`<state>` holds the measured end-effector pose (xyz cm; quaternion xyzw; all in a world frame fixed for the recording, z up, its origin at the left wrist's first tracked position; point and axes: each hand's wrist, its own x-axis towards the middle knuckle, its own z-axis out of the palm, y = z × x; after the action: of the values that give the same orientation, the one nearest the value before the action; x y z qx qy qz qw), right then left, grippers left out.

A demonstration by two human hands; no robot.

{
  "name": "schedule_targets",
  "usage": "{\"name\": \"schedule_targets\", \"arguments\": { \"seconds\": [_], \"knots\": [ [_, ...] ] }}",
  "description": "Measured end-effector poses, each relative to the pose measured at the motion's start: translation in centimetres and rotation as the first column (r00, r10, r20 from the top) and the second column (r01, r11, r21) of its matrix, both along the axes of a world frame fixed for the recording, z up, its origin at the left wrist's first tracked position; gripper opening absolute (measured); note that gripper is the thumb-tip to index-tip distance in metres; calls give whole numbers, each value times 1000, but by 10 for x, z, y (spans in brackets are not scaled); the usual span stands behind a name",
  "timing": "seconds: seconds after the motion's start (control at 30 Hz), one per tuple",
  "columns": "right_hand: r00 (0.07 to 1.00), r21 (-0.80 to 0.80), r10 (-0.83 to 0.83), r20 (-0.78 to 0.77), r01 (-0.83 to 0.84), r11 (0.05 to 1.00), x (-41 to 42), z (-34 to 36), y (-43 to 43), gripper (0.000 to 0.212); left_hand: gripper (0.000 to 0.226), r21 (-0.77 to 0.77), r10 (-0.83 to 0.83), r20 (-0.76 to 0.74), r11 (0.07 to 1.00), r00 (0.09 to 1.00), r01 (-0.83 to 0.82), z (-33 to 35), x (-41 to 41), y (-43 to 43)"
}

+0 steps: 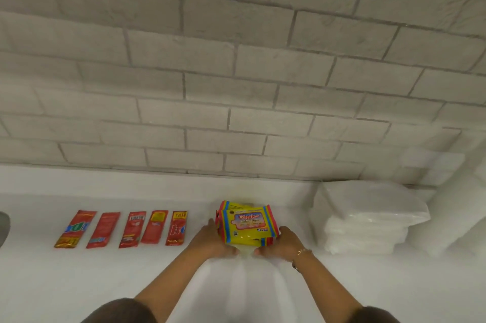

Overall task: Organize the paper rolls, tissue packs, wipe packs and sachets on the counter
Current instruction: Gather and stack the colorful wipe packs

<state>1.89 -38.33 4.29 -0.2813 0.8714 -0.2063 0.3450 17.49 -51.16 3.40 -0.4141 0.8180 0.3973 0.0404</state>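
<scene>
A stack of yellow wipe packs (247, 224) with red and blue edges sits on the white counter (105, 283) near the wall. My left hand (214, 241) presses against the stack's left side and my right hand (282, 242) against its right side, clasping it between them. Several red sachets (128, 229) lie in a row to the left. White tissue packs (368, 220) are stacked to the right. White paper rolls (457, 215) stand at the far right, washed out by glare.
A grey brick wall (236, 86) runs behind the counter. A dark rounded object (4, 228) shows at the far left edge. A bracelet sits on my right wrist.
</scene>
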Motion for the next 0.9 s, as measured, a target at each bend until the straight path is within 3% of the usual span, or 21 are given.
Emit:
{"name": "schedule_targets", "arguments": {
  "seconds": [0.07, 0.17, 0.23, 0.43, 0.53, 0.7, 0.8, 0.9],
  "knots": [
    [991, 9, 121, -61, -121, 993, -3, 0, -13, 49, 89, -53, -78, 60, 995, 995, 82, 2, -10, -6],
    [981, 24, 176, -86, -174, 984, -5, -3, -23, 56, 95, -62, -89, 114, 993, 989, 97, -1, -18, -11],
    [990, 20, 125, -64, -124, 992, -8, -4, -27, 59, 94, -74, -79, 129, 993, 988, 89, -4, -22, -16],
    [988, 68, 58, -143, -48, 997, -7, -12, -36, 53, 54, -146, -117, 163, 979, 980, 141, -10, -32, -20],
    [982, 70, 30, -188, -17, 997, -7, -19, -37, 45, 46, -172, -50, 146, 982, 988, 75, -14, -32, -20],
    [969, 103, 39, -242, -15, 995, -15, -19, -30, 50, 35, -209, 99, 92, 975, 991, -77, -17, -25, -22],
    [961, 154, 80, -265, -40, 987, -21, -18, -21, 57, 48, -220, 107, 135, 972, 985, -75, -18, -17, -19],
    [975, 142, 113, -194, -86, 986, -24, -19, -18, 72, 52, -137, 44, 155, 990, 987, -22, -21, -13, -19]
  ]
}}
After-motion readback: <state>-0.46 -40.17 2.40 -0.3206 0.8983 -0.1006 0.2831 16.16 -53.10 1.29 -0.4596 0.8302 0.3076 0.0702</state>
